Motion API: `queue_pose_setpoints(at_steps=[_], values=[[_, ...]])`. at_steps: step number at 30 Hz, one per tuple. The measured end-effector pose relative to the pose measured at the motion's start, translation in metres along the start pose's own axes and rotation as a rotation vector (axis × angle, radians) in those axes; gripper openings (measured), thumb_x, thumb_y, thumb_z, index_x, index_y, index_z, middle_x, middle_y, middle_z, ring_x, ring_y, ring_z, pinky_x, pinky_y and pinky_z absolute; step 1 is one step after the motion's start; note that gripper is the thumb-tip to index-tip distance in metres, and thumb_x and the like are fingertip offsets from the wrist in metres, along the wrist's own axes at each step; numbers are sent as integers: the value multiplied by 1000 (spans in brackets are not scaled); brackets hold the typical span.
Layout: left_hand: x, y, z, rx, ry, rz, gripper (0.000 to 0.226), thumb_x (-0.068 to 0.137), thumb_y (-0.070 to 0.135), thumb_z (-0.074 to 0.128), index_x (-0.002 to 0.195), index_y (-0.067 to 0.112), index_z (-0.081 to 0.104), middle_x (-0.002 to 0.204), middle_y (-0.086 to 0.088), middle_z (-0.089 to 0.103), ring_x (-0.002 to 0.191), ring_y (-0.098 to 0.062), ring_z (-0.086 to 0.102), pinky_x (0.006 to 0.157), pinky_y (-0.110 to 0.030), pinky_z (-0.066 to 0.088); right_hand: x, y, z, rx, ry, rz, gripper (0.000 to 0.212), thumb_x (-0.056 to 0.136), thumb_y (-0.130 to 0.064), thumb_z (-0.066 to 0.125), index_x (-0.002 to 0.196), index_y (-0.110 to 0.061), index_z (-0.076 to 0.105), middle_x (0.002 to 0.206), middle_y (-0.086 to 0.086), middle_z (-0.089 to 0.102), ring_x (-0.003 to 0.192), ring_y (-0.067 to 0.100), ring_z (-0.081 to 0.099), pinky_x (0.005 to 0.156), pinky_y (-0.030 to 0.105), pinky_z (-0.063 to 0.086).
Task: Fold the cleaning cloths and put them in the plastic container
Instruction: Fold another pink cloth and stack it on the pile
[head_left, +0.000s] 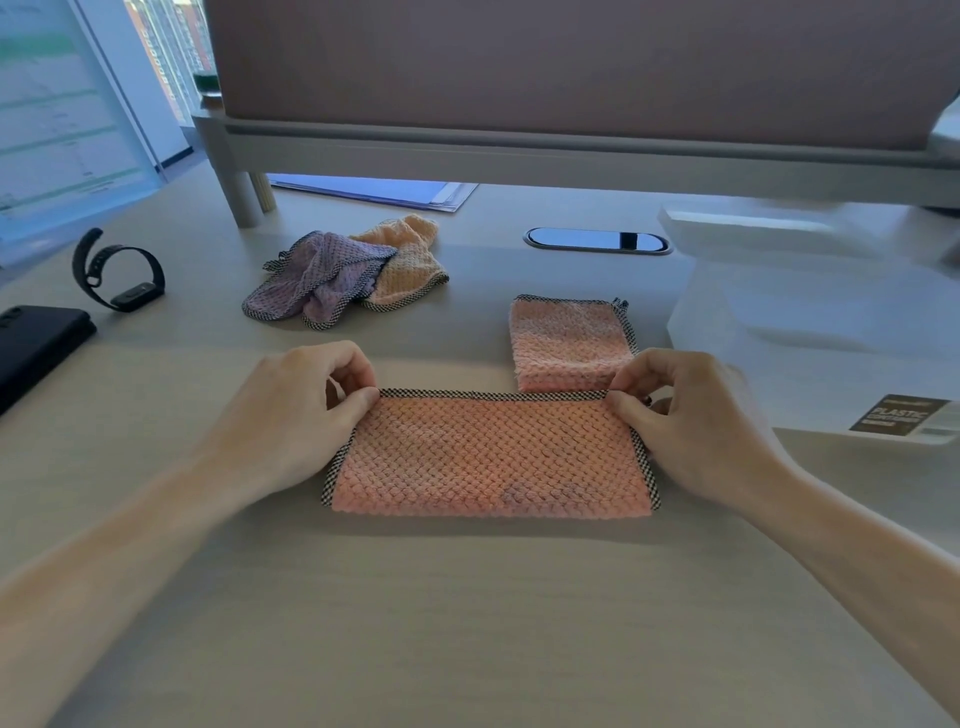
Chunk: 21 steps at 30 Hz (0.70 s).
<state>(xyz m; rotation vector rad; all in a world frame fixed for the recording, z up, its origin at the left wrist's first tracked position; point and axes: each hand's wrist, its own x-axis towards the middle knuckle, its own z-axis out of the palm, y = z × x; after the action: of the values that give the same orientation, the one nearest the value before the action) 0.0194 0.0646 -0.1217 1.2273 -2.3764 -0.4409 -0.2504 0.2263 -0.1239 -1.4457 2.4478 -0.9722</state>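
A pink cleaning cloth (491, 454) with checkered trim lies folded in half on the desk in front of me. My left hand (306, 410) pinches its far left corner and my right hand (691, 415) pinches its far right corner. Just behind it lies a second pink cloth (569, 340), folded small. Farther back, a purple cloth (317, 283) and a pale orange cloth (410, 260) sit crumpled together. The clear plastic container (810, 322) stands at the right, its label facing me.
A black wristband (117, 273) and a dark phone case (36, 343) lie at the left. A monitor stand (244, 176) with papers (374, 192) under it spans the back. An oval cable grommet (597, 240) sits in the desk.
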Motion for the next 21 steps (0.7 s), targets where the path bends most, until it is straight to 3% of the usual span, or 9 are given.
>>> queue_pose_setpoints(at_steps=[8, 11, 14, 17, 19, 21], values=[[-2, 3, 3, 30, -3, 11, 12, 90, 22, 71, 83, 29, 64, 73, 15, 63, 71, -2, 60, 61, -18, 41, 3, -2, 2, -53, -21, -25, 12, 88, -17, 74, 80, -25, 70, 78, -14, 68, 61, -4, 55, 54, 5, 41], [-4, 10, -3, 95, 27, 84, 12, 92, 28, 68, 102, 30, 63, 102, 10, 65, 96, -14, 63, 82, -29, 46, 2, -5, 0, -118, -55, -54, 10, 88, -20, 74, 83, -27, 68, 81, -13, 68, 61, -4, 54, 54, 7, 37], [-16, 39, -4, 135, -15, 257, 39, 97, 40, 53, 134, 28, 58, 137, 9, 58, 128, -14, 50, 108, -32, 36, -1, -19, -11, -298, -20, -155, 6, 92, -31, 68, 95, -26, 66, 97, -9, 67, 77, 8, 63, 69, 24, 52], [-31, 62, 17, 227, -234, 317, 77, 91, 61, 10, 160, 31, 24, 168, 9, 24, 155, -11, 17, 124, -30, 15, -18, -54, -3, -453, 57, -328, 27, 97, -42, 53, 115, -26, 64, 114, -7, 63, 102, 18, 63, 77, 33, 52], [-36, 60, 33, 301, -334, 310, 84, 85, 60, -7, 163, 29, 0, 172, 8, -1, 158, -9, -7, 126, -30, -4, -35, -73, 18, -434, -43, -443, 44, 97, -47, 40, 129, -25, 59, 128, -6, 61, 116, 18, 59, 91, 33, 50], [-39, 53, 41, 335, -362, 317, 85, 82, 54, -11, 162, 28, -12, 172, 8, -11, 156, -8, -18, 125, -29, -12, -47, -73, 41, -394, -229, -444, 65, 99, -53, 20, 153, -21, 39, 157, -4, 42, 144, 16, 38, 118, 34, 34]])
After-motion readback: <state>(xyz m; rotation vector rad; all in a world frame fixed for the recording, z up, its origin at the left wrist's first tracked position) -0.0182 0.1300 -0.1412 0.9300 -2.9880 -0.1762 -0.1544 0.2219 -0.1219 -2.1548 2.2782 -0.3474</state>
